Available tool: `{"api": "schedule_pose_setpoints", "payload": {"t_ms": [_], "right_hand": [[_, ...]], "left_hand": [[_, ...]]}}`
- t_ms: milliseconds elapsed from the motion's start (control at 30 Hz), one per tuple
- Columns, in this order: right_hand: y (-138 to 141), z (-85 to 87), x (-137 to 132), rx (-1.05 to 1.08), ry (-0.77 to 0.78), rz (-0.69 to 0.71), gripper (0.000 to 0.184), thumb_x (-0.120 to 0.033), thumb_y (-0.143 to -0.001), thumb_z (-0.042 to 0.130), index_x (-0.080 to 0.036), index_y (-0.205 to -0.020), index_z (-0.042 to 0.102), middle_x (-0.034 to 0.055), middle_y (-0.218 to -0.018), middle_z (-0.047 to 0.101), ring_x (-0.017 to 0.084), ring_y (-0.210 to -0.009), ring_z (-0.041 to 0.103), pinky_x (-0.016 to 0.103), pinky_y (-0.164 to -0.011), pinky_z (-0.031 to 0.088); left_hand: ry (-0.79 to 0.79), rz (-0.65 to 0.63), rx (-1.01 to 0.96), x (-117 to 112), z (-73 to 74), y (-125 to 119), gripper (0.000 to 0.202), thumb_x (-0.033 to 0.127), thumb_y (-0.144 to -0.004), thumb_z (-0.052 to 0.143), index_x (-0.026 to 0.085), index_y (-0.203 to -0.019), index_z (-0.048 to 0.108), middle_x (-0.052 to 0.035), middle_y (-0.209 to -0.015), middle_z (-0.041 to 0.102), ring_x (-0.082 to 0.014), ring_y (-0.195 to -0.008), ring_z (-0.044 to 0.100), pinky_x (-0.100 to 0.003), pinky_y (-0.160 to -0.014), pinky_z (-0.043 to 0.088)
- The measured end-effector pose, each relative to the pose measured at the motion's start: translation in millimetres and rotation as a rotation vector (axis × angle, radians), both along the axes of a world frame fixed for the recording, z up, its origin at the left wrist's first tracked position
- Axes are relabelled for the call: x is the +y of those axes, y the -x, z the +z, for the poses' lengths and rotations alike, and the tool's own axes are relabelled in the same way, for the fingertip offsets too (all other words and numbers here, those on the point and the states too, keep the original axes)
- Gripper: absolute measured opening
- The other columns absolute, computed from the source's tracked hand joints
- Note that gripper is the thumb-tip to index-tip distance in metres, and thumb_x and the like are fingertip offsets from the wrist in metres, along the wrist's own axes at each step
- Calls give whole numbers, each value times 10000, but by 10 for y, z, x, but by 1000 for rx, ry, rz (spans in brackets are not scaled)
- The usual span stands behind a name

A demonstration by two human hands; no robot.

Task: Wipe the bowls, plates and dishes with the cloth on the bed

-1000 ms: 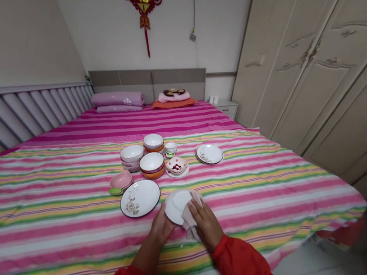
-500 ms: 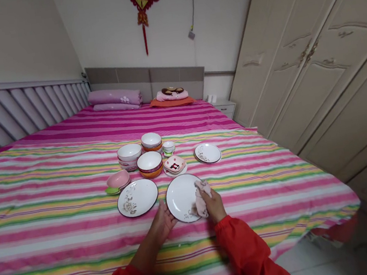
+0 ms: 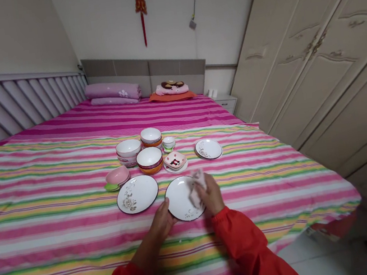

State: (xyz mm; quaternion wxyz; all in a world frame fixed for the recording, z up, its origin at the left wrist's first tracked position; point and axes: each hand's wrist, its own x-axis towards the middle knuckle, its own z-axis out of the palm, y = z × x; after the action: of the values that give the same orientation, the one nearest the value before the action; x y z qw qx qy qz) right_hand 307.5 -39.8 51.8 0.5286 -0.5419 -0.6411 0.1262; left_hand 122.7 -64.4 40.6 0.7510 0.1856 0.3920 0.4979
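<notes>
A round white plate (image 3: 180, 198) with a dark rim and a floral print is held just above the bed cover. My left hand (image 3: 162, 218) grips its left edge, thumb on the rim and fingers underneath. In my right hand (image 3: 213, 194) is a pale pink cloth (image 3: 197, 194), bunched and pressed against the plate's right side, slightly blurred. Left of this plate lies another white plate (image 3: 140, 193) with brown flowers. Behind it sits a square pink dish (image 3: 175, 160) with a cartoon print, on a white saucer.
Stacked bowls (image 3: 149, 158) stand behind the plates, beside a stack of small white dishes (image 3: 169, 142). A pink bowl (image 3: 116, 176) with a green leaf-shaped part is at left; stacked plates (image 3: 208, 148) lie at right. The striped bed cover (image 3: 279, 187) ends near a wardrobe (image 3: 294, 49).
My left hand has closed from spread fingers onto the plate's rim. The cloth and my right hand have shifted slightly up along the plate's right side. The view has tilted down a little.
</notes>
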Motion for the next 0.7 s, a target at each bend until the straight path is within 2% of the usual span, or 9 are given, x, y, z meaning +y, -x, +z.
{"api": "schedule_pose_setpoints", "payload": {"t_ms": [67, 167, 233, 400, 500, 600, 700], "right_hand": [[176, -168, -49, -227, 8, 143, 537, -431, -799, 601, -166, -1262, 538, 158, -1368, 480, 296, -1255, 447, 439, -1018, 383], [398, -411, -83, -436, 105, 115, 702, -519, -765, 644, -144, -1334, 475, 198, -1473, 332, 379, -1367, 266, 569, -1055, 287], [499, -466, -60, -497, 153, 110, 715, -541, -805, 595, -143, -1375, 429, 203, -1492, 293, 388, -1384, 224, 596, -1042, 289], [665, -303, 8, -581, 206, 271, 700, -530, -845, 548, -138, -1406, 403, 179, -1494, 300, 385, -1370, 267, 566, -1039, 334], [680, -234, -109, -583, 168, 376, 765, -508, -831, 575, -125, -1445, 329, 157, -1475, 352, 360, -1365, 290, 512, -1053, 355], [557, -259, -342, -555, 104, 417, 724, -459, -869, 541, -183, -1475, 259, 105, -1455, 404, 303, -1358, 328, 458, -1050, 379], [308, -327, -552, -552, 99, 356, 591, -388, -922, 469, -244, -1465, 287, 69, -1393, 492, 268, -1326, 391, 460, -1062, 361]], "left_hand": [[-12, -7, 0, 8, -17, -3, 431, 323, -905, 484, 119, -1284, 480, -189, -1194, 643, -274, -1106, 610, -465, -915, 500], [-44, -27, -15, 22, -63, 1, 418, 328, -879, 536, 145, -1254, 514, -163, -1166, 662, -261, -1082, 623, -426, -901, 514], [-69, -30, -23, 32, -101, 6, 403, 325, -874, 543, 160, -1241, 526, -150, -1159, 667, -256, -1071, 629, -418, -887, 521], [-39, 28, -1, 60, -177, 8, 350, 240, -890, 498, 172, -1233, 512, -125, -1119, 685, -232, -1051, 642, -423, -880, 524], [-65, 39, -45, 57, -164, 0, 371, 251, -878, 520, 152, -1235, 526, -134, -1125, 683, -234, -1085, 625, -403, -935, 494], [-75, 49, -43, 36, -113, -10, 363, 276, -868, 542, 114, -1191, 565, -157, -1108, 688, -248, -1111, 610, -383, -960, 478], [-48, 20, -14, 17, -77, -18, 340, 293, -878, 527, 108, -1159, 578, -173, -1091, 692, -267, -1107, 611, -402, -935, 493]]}}
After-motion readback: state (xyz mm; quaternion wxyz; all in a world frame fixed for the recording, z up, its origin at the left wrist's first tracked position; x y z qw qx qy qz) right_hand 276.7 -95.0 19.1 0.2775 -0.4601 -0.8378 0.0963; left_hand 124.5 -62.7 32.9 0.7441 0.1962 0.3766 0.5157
